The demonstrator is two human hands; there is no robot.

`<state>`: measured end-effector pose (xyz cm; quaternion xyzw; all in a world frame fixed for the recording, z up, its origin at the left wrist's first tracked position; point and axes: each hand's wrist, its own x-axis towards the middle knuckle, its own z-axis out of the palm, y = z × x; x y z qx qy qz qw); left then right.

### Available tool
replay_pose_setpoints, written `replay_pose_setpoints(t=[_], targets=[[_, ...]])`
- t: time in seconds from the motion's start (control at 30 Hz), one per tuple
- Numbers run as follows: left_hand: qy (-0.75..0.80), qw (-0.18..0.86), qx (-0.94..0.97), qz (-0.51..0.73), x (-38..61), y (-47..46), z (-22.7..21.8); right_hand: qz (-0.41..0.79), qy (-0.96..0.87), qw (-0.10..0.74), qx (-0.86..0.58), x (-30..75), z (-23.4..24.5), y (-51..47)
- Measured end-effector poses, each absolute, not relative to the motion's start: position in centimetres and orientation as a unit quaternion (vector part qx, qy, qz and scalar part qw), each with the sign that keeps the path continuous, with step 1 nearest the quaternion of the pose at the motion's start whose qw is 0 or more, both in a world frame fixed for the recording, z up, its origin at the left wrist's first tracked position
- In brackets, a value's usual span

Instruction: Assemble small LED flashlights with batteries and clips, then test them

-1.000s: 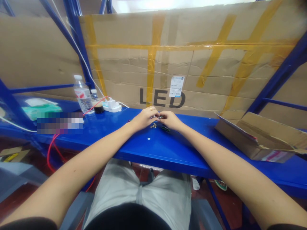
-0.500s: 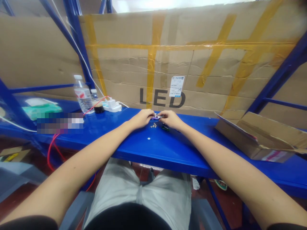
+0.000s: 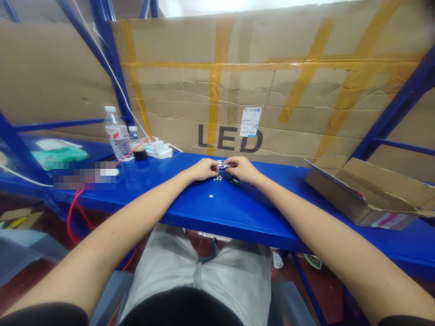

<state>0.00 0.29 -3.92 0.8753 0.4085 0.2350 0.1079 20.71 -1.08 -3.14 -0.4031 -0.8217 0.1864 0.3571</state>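
My right hand (image 3: 244,169) is closed, with thumb and fingers pinched at the right end of a small shiny silver-and-purple object (image 3: 221,165) on the blue table. What exactly it grips is too small to name. Just left of that object, my left hand (image 3: 204,170) has its fingers curled together, their tips down by several small metallic pieces (image 3: 218,178). Whether anything sits between those fingertips cannot be seen. A small dark object with a green edge (image 3: 234,180) lies beneath my right hand.
A blue table (image 3: 217,213) runs across. At left stand a water bottle (image 3: 117,136), a smaller bottle with dark liquid (image 3: 138,147), a white power strip (image 3: 159,150) and red cables (image 3: 73,213). An open cardboard box (image 3: 367,194) is at right. Behind rises a large taped carton (image 3: 176,99).
My left hand has come away from the silver-and-purple object, moving slightly left and toward me to the metallic pieces. My right hand has stayed nearly in place.
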Motion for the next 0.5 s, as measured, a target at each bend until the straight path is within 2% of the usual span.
replay_pose_setpoints(t=[0.23,0.37,0.5], targets=[[0.400,0.076,0.857,0.315,-0.4,-0.7,-3.1,0.189,-0.822,0.353,-0.405,20.7,-3.1,-1.2],[0.334,0.057,0.856,0.390,-0.3,-2.0,-2.2,0.185,-0.826,0.345,-0.405,20.8,-3.0,-1.3],[0.286,0.011,0.863,0.416,0.2,-2.8,-1.9,0.188,-0.828,0.344,-0.401,20.8,-3.0,-1.3]])
